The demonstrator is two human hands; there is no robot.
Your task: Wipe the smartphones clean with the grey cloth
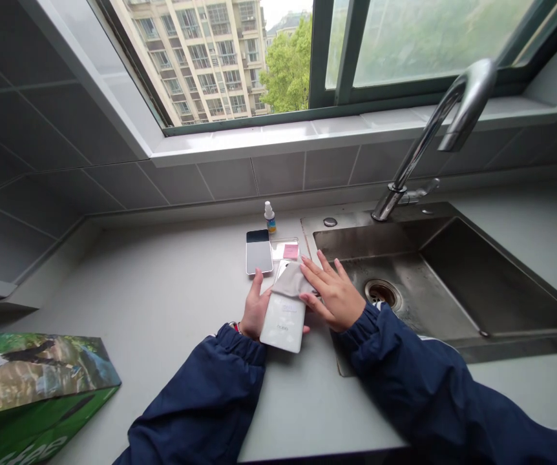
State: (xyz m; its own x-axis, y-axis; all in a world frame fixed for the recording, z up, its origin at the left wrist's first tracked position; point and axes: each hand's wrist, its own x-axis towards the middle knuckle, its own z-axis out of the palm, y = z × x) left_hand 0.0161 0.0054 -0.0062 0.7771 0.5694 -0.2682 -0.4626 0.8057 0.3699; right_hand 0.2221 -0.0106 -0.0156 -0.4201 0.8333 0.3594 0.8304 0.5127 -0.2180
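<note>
My left hand (254, 309) grips a white phone (284, 320) by its left edge, with the phone lying on the grey counter (172, 303). My right hand (334, 294) lies flat with fingers stretched out, pressing a grey cloth (292, 281) onto the phone's upper part. Just behind them lie a second phone with a dark upper section (258, 251), a small clear packet with a pink label (289, 250) and a little spray bottle (270, 217).
A steel sink (453, 278) with a curved tap (433, 129) lies right of my hands. A green printed box (31, 387) stands at the lower left. Tiled wall and a window sill run along the back.
</note>
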